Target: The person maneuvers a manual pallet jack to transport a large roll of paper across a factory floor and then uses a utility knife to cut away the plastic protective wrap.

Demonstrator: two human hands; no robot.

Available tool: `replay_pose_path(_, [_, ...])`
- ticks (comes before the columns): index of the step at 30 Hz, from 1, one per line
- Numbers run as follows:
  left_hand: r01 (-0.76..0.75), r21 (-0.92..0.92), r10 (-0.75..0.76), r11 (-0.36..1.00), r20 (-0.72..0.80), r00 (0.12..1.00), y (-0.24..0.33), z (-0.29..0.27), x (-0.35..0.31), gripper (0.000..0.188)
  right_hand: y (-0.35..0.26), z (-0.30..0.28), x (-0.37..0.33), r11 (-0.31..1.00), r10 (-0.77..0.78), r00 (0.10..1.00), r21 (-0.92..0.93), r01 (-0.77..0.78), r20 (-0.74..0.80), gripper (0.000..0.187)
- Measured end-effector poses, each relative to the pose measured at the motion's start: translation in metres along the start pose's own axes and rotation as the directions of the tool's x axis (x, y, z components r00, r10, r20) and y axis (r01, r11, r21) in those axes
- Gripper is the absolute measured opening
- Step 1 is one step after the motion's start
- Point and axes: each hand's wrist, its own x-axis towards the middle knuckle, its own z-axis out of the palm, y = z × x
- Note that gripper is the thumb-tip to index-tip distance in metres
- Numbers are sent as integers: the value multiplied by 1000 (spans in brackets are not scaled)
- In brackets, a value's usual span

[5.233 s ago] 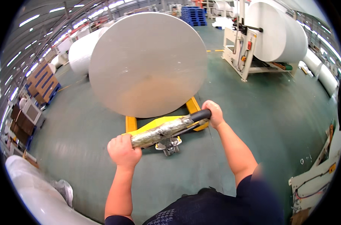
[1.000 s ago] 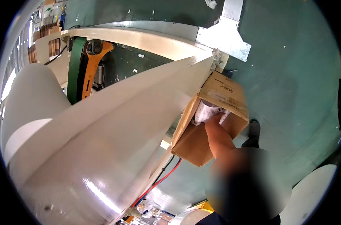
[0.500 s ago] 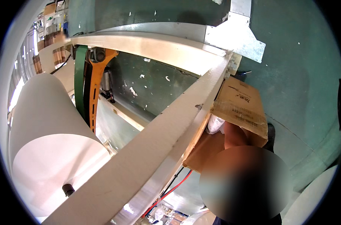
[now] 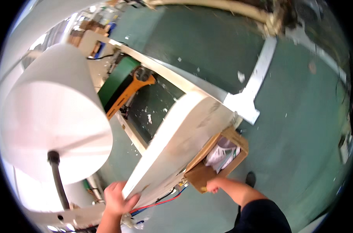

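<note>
"What worried you most from there?"

"My right hand (image 4: 212,185), low centre-right of the frame, had its fingers curled closed, apparently on a small yellow item (image 4: 204,189) too small for me to identify. It sat just beside the flap of the open brown cardboard box (image 4: 199,175). A loose pinch could have dropped the item among the white printed wrappers (image 4: 222,155) inside."

"And the left hand?"

"My left hand (image 4: 118,199), lower left, was at the end of the cream-painted metal beam (image 4: 180,136), thumb apart from the fingers. Blur kept me from telling whether it gripped. A sleeve or wrist might have snagged the red and blue cables (image 4: 161,202) just beyond."

"The floor and room?"

"Dark green, smooth floor (image 4: 297,147), dotted with white scraps (image 4: 241,76) that might have slid underfoot near the black shoe (image 4: 250,179). A huge white roll (image 4: 56,128) filled the left, a green belt (image 4: 118,81) and orange metal arm (image 4: 126,97) sat upper left, and brown cartons (image 4: 91,27) stood farther back."
</note>
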Motion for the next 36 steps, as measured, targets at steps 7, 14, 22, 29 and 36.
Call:
replay_pose_path(7, [203, 218, -107, 955, -385, 917, 48, 18, -40, 62, 35, 201, -133, 979, 69, 990, 182, -90, 121, 20])
replay_pose_path(14, [201, -579, -292, 790, -68, 954, 173, 128, -363, 40, -8, 336, -204, 961, -79, 993, -272, 50, -93, 14])
replay_pose_path(22, [63, -794, -766, -604, 601, 229, 301, 246, -751, 34, -56, 545, -98, 820, -68, 935, -513, 251, 349, 19])
replay_pose_path(29, [-843, -533, -857, -73, 465, -220, 461, 180, -890, 30, -58, 821, -57, 733, 186, 698, -571, 371, 692, 13])
replay_pose_path(36, [-673, -726, -529, 141, 519, -671, 512, 184, -983, 27, -25, 976, -11, 569, 451, 545, -698, 434, 707, 19])
